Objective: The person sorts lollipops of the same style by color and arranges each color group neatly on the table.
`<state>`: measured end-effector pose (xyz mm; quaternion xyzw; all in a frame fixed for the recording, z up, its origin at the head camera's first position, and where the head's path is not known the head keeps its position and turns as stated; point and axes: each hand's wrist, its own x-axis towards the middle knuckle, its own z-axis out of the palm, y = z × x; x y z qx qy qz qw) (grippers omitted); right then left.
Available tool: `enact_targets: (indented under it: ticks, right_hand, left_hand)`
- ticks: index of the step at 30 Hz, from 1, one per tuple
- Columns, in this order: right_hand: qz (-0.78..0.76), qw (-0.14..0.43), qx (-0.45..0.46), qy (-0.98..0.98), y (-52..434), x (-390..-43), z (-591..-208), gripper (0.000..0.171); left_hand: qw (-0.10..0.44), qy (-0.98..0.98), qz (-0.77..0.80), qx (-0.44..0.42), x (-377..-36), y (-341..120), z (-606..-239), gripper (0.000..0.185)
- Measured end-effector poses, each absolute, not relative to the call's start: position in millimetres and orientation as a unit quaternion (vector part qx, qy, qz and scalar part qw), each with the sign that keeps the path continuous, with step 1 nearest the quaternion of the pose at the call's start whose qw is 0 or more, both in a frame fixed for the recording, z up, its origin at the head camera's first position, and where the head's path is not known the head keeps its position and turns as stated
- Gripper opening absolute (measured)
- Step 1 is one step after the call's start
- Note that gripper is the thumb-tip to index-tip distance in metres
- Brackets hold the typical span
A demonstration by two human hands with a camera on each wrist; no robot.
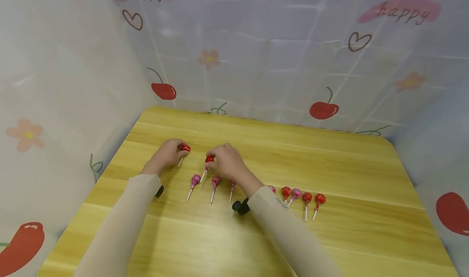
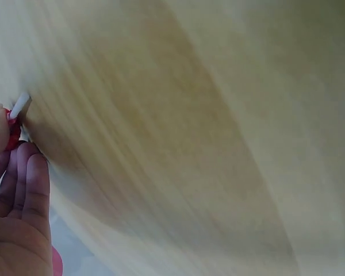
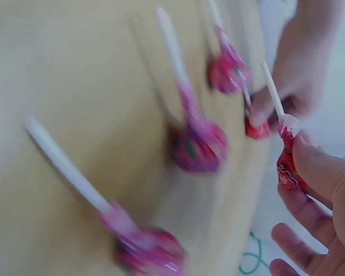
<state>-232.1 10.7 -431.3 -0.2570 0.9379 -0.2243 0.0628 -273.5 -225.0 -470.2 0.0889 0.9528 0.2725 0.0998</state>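
My left hand (image 1: 167, 155) pinches a red-wrapped lollipop (image 1: 185, 147) at its head, low over the left part of the table, its white stick pointing toward me. In the left wrist view the thumb and fingers close round that red head (image 2: 14, 135). My right hand (image 1: 230, 163) holds another red lollipop (image 3: 287, 167) between thumb and fingertips, its stick slanting down to the left in the head view. Three pink-purple lollipops (image 1: 215, 181) lie in a row just below the right hand; the right forearm passes close to the third.
Farther right lies a group of several red and pink-purple lollipops (image 1: 307, 197), partly covered by the right sleeve (image 1: 278, 212). They all lie on a yellow wood-grain table (image 1: 351, 244). Printed curtains (image 1: 264, 77) stand behind the table and at both sides.
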Motion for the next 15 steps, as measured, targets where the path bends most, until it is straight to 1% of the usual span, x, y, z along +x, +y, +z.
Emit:
enact_targets:
  ticks: [4,7,12,15]
  right_hand:
    - [-0.212,0.056,-0.245,0.944,6,-256,-427,0.027]
    - [-0.211,0.071,-0.234,0.946,0,-268,-432,0.029]
    - [-0.211,0.107,-0.218,0.947,-6,-276,-443,0.030]
    - [-0.211,0.113,-0.220,0.946,-10,-279,-447,0.028]
  left_hand:
    - [0.095,0.955,0.267,0.092,-276,-226,-468,0.028]
    - [0.091,0.955,0.266,0.094,-277,-226,-469,0.030]
    - [0.095,0.953,0.271,0.094,-276,-225,-472,0.030]
    - [0.097,0.955,0.267,0.084,-275,-226,-470,0.030]
